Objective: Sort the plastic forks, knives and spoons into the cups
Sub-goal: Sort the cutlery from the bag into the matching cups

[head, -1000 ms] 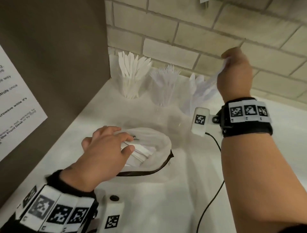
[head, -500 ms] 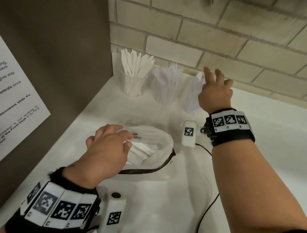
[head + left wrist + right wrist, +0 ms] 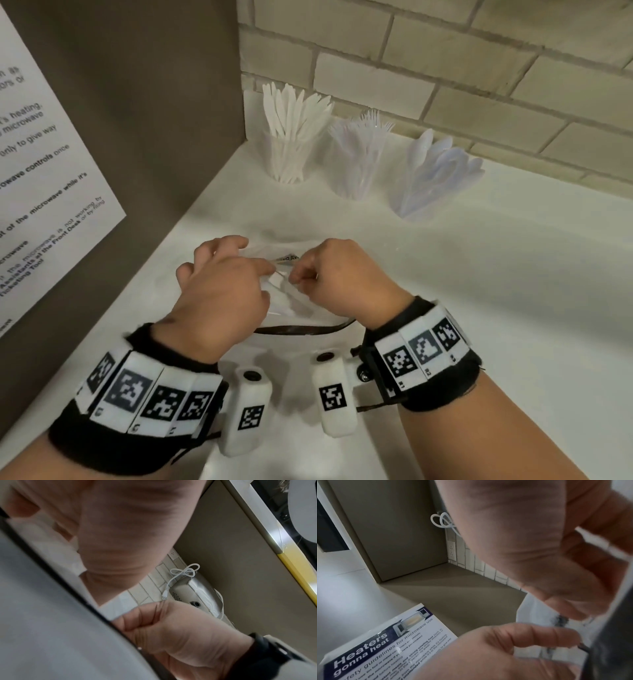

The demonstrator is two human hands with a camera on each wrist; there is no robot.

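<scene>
My left hand (image 3: 219,291) pinches the bag (image 3: 291,305) rim on the worktop (image 3: 479,274); my right hand (image 3: 339,277) curls around a clear utensil (image 3: 286,279) inside. I reckon overlapping pieces could snag and spill out, short of the cups (image 3: 356,164).

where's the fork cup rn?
Head view: the fork cup stands at the back of the counter by the brick wall, middle of three, between the knife cup on its left and the spoon cup.

Three filled cups (image 3: 356,168) (clear plastic)
</scene>
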